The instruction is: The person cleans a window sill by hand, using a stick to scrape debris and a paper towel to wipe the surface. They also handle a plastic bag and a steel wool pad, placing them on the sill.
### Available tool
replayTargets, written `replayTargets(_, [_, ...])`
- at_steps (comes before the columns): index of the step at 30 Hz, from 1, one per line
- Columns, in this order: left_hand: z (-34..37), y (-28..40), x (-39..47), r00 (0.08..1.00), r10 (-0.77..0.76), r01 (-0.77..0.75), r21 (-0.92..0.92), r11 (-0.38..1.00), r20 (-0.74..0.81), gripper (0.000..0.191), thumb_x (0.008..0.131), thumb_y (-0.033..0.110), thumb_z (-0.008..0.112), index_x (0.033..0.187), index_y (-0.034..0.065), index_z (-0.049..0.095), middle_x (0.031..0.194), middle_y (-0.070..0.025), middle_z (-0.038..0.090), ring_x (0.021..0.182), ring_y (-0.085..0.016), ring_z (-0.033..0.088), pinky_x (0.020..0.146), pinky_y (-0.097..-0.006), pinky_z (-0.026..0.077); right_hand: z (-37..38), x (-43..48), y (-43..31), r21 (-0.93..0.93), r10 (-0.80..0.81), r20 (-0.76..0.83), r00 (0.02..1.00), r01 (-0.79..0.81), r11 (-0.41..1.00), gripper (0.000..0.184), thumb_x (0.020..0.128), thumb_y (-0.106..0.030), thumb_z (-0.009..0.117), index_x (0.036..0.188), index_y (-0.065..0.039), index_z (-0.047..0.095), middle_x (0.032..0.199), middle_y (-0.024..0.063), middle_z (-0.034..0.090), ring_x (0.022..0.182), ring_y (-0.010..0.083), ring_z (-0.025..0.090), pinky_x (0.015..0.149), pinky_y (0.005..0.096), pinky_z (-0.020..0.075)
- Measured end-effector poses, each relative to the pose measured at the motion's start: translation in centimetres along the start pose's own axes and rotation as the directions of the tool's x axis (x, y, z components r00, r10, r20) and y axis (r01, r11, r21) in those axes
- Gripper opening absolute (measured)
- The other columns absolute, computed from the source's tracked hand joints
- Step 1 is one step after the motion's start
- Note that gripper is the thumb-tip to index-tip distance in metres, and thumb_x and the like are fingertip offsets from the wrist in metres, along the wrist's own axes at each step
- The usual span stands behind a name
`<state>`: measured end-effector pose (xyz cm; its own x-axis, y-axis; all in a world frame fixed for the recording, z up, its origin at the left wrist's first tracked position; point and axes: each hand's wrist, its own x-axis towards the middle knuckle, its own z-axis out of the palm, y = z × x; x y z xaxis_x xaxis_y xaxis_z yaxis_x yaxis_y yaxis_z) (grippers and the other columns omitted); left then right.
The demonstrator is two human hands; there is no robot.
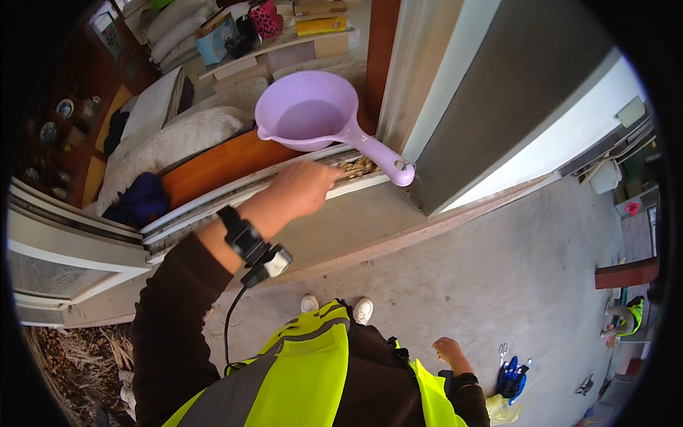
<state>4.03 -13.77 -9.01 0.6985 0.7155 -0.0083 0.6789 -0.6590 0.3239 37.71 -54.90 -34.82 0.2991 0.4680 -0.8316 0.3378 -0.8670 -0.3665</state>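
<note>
My left hand [301, 187] reaches over the window sill track, its fingertips beside a small pile of light-brown pieces, possibly peanuts [360, 168]. Whether the fingers pinch anything is hidden by the hand itself. Just above, a lilac plastic water dipper [315, 109] rests across the window frame. Its long handle [384, 155] slants down to the right, and a thin wire loop passes through the hole at its end. Away from the sill, my right hand [447, 349] hangs low at my side with its fingers partly curled; nothing shows clearly in it.
Behind the window lie stuffed sacks [187, 139] and a shelf with boxes [320, 24]. An open window sash [64, 272] stands left, above dry stalks [80, 373]. Scissors [502, 349] and a blue bag [512, 379] lie on the concrete floor. Another person [629, 317] bends far right.
</note>
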Motion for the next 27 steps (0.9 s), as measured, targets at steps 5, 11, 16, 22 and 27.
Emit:
replayTargets(5, [1.1, 1.6, 3.6, 1.000, 0.005, -0.008, -0.142, 0.990, -0.023, 0.021, 0.074, 0.006, 0.051, 0.091, 0.0053, 0.063, 0.080, -0.0199, 0.060, 0.077, -0.035, 0.057, 0.067, -0.0425, 0.045, 0.2, -0.6, -0.6, -0.035, -0.016, -0.010, 1.000, 0.016, 0.999, 0.017, 0.075, -0.022, 0.056, 0.080, -0.008, 0.062, 0.063, 0.0061, 0.059, 0.050, 0.0173, 0.057, 0.050, 0.0297, 0.0476])
replayTargets(11, [0.0, 2.6, 2.6, 0.993, 0.040, -0.064, 0.230, 0.971, 0.107, 0.015, 0.073, 0.005, 0.049, 0.081, 0.0006, 0.061, 0.078, -0.0166, 0.061, 0.071, -0.031, 0.061, 0.059, -0.0420, 0.048, 1.1, -0.8, -1.9, -0.009, 0.005, -0.002, 1.000, -0.005, 1.000, 0.017, 0.075, -0.022, 0.056, 0.080, -0.007, 0.062, 0.062, 0.0057, 0.059, 0.050, 0.0167, 0.057, 0.050, 0.0295, 0.0473])
replayTargets(16, [-2.0, 0.2, -3.6, 0.994, -0.012, -0.025, 0.342, 0.939, 0.106, 0.039, 0.074, 0.005, 0.047, 0.112, 0.0090, 0.053, 0.069, -0.0148, 0.057, 0.064, -0.029, 0.059, 0.055, -0.0407, 0.047, 2.0, -0.7, -1.8, -0.028, -0.010, 0.009, 1.000, 0.011, 1.000, 0.017, 0.075, -0.022, 0.055, 0.081, -0.008, 0.062, 0.063, 0.0062, 0.059, 0.052, 0.0165, 0.058, 0.051, 0.0294, 0.0476])
replayTargets(22, [-3.5, -3.3, -12.5, 0.975, -0.212, 0.168, 0.407, 0.898, 0.065, 0.050, 0.071, 0.004, 0.049, 0.120, 0.0116, 0.048, 0.079, -0.0148, 0.057, 0.067, -0.030, 0.058, 0.057, -0.0381, 0.047, 3.3, 0.7, -3.3, -0.362, -0.239, 0.160, 0.958, 0.282, 0.889, 0.017, 0.077, -0.021, 0.054, 0.082, -0.007, 0.062, 0.064, 0.0073, 0.060, 0.052, 0.0165, 0.058, 0.051, 0.0290, 0.0473])
replayTargets(27, [-4.7, -6.1, -18.4, 0.939, -0.345, 0.316, 0.372, 0.873, 0.010, 0.053, 0.068, 0.001, 0.051, 0.120, 0.0119, 0.049, 0.079, -0.0153, 0.058, 0.068, -0.030, 0.058, 0.059, -0.0379, 0.047, 2.9, 1.1, -7.6, -0.163, -0.130, 0.119, 0.984, 0.148, 0.975, 0.015, 0.077, -0.016, 0.056, 0.082, -0.003, 0.061, 0.062, 0.0054, 0.056, 0.050, 0.0140, 0.053, 0.046, 0.0267, 0.0447])
